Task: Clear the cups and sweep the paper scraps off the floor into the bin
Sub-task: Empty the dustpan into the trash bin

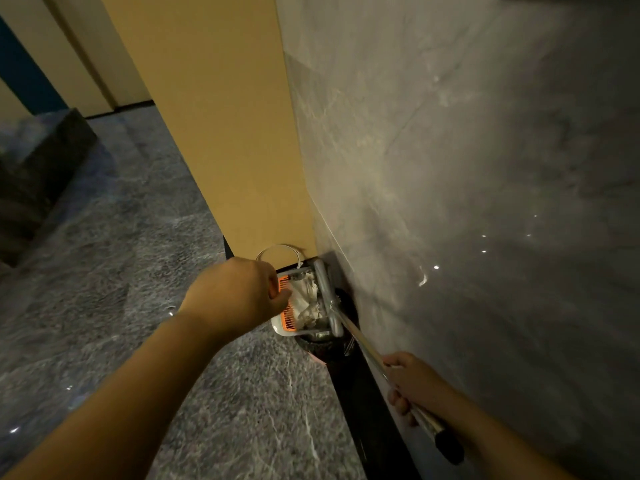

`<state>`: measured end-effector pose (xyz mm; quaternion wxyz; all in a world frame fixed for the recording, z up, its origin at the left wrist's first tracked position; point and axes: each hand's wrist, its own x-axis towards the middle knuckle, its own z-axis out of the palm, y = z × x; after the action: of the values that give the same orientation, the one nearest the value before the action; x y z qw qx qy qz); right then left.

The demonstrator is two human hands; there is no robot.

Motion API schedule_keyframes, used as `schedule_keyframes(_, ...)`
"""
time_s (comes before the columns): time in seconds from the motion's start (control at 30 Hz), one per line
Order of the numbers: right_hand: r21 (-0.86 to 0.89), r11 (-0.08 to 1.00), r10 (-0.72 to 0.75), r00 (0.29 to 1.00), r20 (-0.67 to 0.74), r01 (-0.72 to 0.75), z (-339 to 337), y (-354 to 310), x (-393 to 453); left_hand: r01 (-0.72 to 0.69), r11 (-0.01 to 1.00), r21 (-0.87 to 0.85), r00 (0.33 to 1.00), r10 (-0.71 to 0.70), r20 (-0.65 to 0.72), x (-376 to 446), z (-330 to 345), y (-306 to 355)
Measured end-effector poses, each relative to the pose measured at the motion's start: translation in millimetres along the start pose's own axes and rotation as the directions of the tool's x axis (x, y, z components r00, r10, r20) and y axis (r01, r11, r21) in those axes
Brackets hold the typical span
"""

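We've got the dustpan (304, 299) tipped over the black-lined bin (322, 344) in the corner where the marble wall (450, 168) meets the tan panel (221, 133). Right hand (414, 386) has its grip curled round the long metal handle (367, 351). Left hand (239, 292) is down at the pan's orange comb edge (284, 306), fingers on the crumpled paper scraps (306, 299); whether that grip is pinching or just pushing, can't tell. Scraps are in the pan, not yet in the bin. Risks, as we judge: pan mouth sits partly off the bin opening, so a quick tilt could spill paper back onto the floor (121, 254); wads may snag on the comb; handle could knock the bin over. No cups in view.
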<state>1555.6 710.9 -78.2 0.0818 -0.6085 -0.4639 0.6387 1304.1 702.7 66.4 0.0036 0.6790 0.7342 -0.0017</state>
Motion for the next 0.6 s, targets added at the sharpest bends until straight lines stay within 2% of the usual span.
schedule_keyframes(0.17,0.09,0.996,-0.003,1.0,0.009,0.002,-12.8,11.4,-6.9,-0.09,0.993,0.083,0.993,0.083,0.084,-9.5,9.4,24.3)
schedule_keyframes(0.4,0.115,0.993,-0.003,0.999,0.05,-0.002,-16.2,15.5,3.0,-0.08,0.982,0.171,0.994,0.066,0.086,-8.3,10.9,39.3)
schedule_keyframes(0.6,0.042,0.997,-0.065,0.998,-0.013,0.065,-20.2,15.7,0.2,-0.128,0.948,0.29,0.991,0.11,0.077,2.6,8.4,54.0)
